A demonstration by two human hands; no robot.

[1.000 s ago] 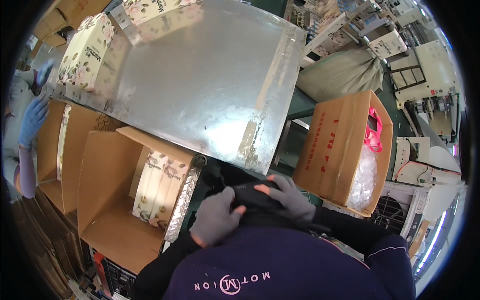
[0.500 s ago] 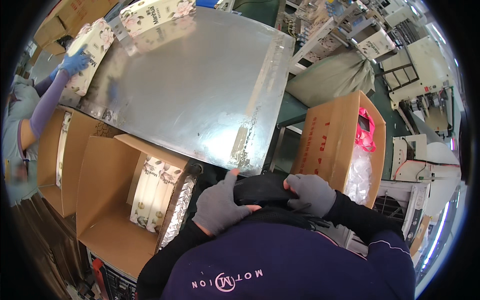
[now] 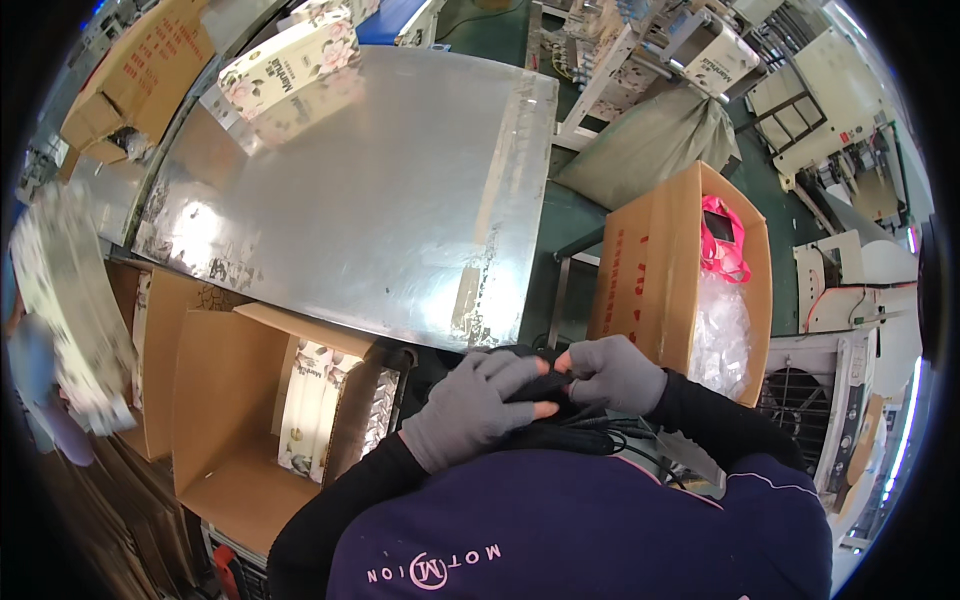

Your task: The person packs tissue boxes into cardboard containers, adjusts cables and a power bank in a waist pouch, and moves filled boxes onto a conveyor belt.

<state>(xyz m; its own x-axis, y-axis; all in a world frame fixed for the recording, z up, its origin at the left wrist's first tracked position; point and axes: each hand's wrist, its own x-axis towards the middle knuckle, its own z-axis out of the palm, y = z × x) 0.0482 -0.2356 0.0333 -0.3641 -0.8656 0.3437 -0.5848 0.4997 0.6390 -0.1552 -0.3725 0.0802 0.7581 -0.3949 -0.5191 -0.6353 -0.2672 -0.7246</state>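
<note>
At my waist is a black fabric pouch (image 3: 553,387), partly covered by my fingers. My left hand (image 3: 468,408), in a grey glove with bare fingertips, closes on its left side. Gloved the same way, my right hand (image 3: 615,378) pinches the pouch from the right, its thumb and fingertips close to my left fingertips. Thin black cables (image 3: 610,432) loop just below, against my dark purple top. What the pouch holds is hidden.
A metal-topped table (image 3: 350,200) lies ahead, with floral packs (image 3: 290,70) at its far left. An open carton (image 3: 225,420) containing floral packs stands left. Another carton (image 3: 645,265) at right holds clear plastic and a pink strap. A co-worker's blurred gloved hand (image 3: 32,355) is far left.
My hands have come closer together over the pouch, and more cable shows below them. The co-worker's floral pack has left the table and swung down toward the cartons at left. My view has shifted slightly.
</note>
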